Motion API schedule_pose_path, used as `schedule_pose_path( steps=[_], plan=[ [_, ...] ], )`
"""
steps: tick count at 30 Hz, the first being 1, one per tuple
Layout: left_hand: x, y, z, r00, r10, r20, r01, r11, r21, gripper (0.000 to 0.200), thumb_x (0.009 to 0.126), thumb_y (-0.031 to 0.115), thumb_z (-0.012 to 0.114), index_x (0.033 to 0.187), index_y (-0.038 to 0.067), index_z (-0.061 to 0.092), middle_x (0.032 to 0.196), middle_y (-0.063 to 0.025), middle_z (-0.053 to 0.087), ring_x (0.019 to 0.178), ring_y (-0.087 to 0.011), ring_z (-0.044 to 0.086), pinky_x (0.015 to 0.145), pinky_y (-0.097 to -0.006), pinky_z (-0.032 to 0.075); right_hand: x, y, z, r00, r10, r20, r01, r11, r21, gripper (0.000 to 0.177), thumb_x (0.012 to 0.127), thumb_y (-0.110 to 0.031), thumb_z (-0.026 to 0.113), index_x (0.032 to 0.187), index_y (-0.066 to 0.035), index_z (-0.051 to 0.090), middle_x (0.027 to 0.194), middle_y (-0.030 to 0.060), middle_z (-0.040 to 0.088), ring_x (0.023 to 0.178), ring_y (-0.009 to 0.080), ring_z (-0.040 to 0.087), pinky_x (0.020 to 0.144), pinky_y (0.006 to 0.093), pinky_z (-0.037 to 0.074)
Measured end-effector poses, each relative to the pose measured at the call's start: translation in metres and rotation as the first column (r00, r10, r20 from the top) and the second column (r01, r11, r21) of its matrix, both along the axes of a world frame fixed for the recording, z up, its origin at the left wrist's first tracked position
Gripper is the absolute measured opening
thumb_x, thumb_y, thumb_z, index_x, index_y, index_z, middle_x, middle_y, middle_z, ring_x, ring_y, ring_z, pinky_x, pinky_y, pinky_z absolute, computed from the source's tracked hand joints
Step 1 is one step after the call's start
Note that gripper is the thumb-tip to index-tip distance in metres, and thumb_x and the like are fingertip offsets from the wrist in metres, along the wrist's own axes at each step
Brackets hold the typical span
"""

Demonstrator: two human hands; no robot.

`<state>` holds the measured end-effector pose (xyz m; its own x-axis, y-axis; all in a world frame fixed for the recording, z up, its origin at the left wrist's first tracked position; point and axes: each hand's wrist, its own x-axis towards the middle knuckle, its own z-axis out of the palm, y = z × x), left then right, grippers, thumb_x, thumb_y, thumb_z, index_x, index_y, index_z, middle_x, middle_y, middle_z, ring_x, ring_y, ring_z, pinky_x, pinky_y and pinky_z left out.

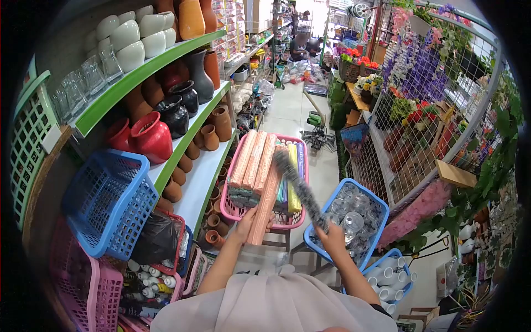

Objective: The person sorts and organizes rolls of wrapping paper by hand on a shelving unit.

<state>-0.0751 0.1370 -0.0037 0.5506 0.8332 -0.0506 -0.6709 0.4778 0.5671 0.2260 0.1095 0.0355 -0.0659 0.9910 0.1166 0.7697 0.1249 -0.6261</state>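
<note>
My left hand (245, 226) is closed around the lower part of a long peach-orange wrapped packet (265, 202), which slants up over the pink basket (225, 206). In my right hand (332, 240) is a long, grey, fluffy-looking duster (303, 191), slightly blurred. Its far end overlaps the upper part of the left hand's packet in this view. Several more orange packets (253, 157) lie side by side on top of the basket's load, with grey-green ones under them. Yellow packets (295, 200) and a purple one (300, 155) stand along its right side.
To the right, a blue basket (308, 235) holds clear glassware, and a lower blue basket (410, 288) holds white cups. Shelves (191, 171) of pots and vases line the left. A wire rack (426, 127) with flowers stands right. Two people (299, 48) sit far down the aisle.
</note>
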Motion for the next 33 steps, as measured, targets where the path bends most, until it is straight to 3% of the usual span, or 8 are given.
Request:
schedule_pose_path(
  steps=[4, 7, 15, 19, 21, 23, 27, 33],
  plan=[
    [-0.007, -0.006, 0.003, 0.981, 0.089, -0.173, -0.102, 0.992, -0.071, 0.054, 0.097, 0.049, 0.04, 0.117, 0.0, 0.053, 0.1, -0.0116, 0.062, 0.087, -0.017, 0.062, 0.071, -0.0283, 0.055, 0.007, -0.007, 0.011, 0.837, 0.462, 0.295, -0.499, 0.865, 0.061, 0.031, 0.076, -0.028, 0.069, 0.098, -0.007, 0.064, 0.083, 0.0164, 0.065, 0.077, 0.0373, 0.062, 0.067, 0.043, 0.049],
    [-0.009, -0.01, 0.007, 0.936, 0.123, -0.33, -0.152, 0.986, -0.065, 0.053, 0.097, 0.048, 0.04, 0.117, 0.0, 0.054, 0.094, -0.0111, 0.063, 0.084, -0.0154, 0.063, 0.068, -0.0271, 0.055, 0.003, 0.0, 0.004, 0.987, 0.158, -0.014, -0.158, 0.987, 0.036, 0.032, 0.074, -0.027, 0.07, 0.099, -0.009, 0.064, 0.087, 0.0161, 0.065, 0.08, 0.0365, 0.062, 0.068, 0.0428, 0.05],
    [-0.01, -0.009, 0.005, 0.967, 0.15, -0.205, -0.16, 0.987, -0.033, 0.058, 0.097, 0.053, 0.033, 0.111, 0.001, 0.052, 0.096, -0.0076, 0.057, 0.077, -0.0162, 0.057, 0.064, -0.027, 0.052, 0.004, 0.003, -0.006, 0.924, 0.289, 0.251, -0.338, 0.924, 0.178, 0.038, 0.07, -0.028, 0.073, 0.1, -0.006, 0.063, 0.089, 0.0163, 0.064, 0.079, 0.0354, 0.062, 0.065, 0.0445, 0.049],
    [-0.014, -0.012, 0.003, 0.963, 0.103, -0.25, -0.11, 0.994, -0.014, 0.055, 0.098, 0.051, 0.031, 0.108, 0.002, 0.054, 0.089, -0.0065, 0.058, 0.079, -0.0149, 0.057, 0.063, -0.0265, 0.052, -0.009, 0.011, -0.004, 0.995, 0.008, 0.102, -0.011, 0.999, 0.033, 0.039, 0.068, -0.03, 0.074, 0.098, -0.008, 0.062, 0.09, 0.015, 0.064, 0.077, 0.0351, 0.062, 0.064, 0.0447, 0.049],
    [-0.011, -0.016, 0.012, 0.806, 0.215, -0.552, -0.231, 0.972, 0.042, 0.052, 0.099, 0.047, 0.03, 0.106, 0.002, 0.055, 0.084, -0.0057, 0.059, 0.079, -0.0144, 0.057, 0.064, -0.0273, 0.052, -0.009, 0.004, 0.0, 0.985, 0.164, 0.062, -0.174, 0.958, 0.227, 0.035, 0.07, -0.031, 0.074, 0.093, -0.007, 0.063, 0.086, 0.0157, 0.064, 0.076, 0.0354, 0.062, 0.063, 0.0443, 0.049],
    [-0.012, -0.015, 0.013, 0.893, 0.248, -0.376, -0.236, 0.969, 0.077, 0.046, 0.099, 0.041, 0.035, 0.107, 0.001, 0.057, 0.087, -0.0068, 0.062, 0.073, -0.0151, 0.061, 0.066, -0.0275, 0.053, -0.005, 0.002, 0.006, 0.861, 0.386, 0.33, -0.454, 0.877, 0.159, 0.031, 0.073, -0.031, 0.072, 0.089, -0.006, 0.064, 0.081, 0.017, 0.064, 0.074, 0.0361, 0.062, 0.064, 0.0439, 0.049],
    [-0.019, -0.015, -0.001, 0.883, 0.209, -0.42, -0.226, 0.974, 0.01, 0.05, 0.099, 0.043, 0.037, 0.116, 0.0, 0.055, 0.093, -0.0081, 0.064, 0.076, -0.0145, 0.062, 0.066, -0.0268, 0.053, -0.007, 0.014, -0.019, 0.997, 0.077, 0.032, -0.08, 0.991, 0.111, 0.039, 0.066, -0.031, 0.076, 0.095, -0.01, 0.061, 0.084, 0.0118, 0.062, 0.074, 0.0329, 0.062, 0.063, 0.0427, 0.05],
    [-0.019, -0.022, 0.007, 0.845, 0.236, -0.479, -0.302, 0.951, -0.065, 0.058, 0.097, 0.052, 0.037, 0.116, 0.0, 0.054, 0.087, -0.0094, 0.063, 0.073, -0.0145, 0.062, 0.064, -0.0264, 0.053, -0.003, 0.004, 0.001, 0.841, 0.395, 0.369, -0.454, 0.887, 0.085, 0.028, 0.076, -0.026, 0.068, 0.097, -0.007, 0.065, 0.085, 0.0178, 0.065, 0.077, 0.036, 0.062, 0.066, 0.0429, 0.049]
  ],
)
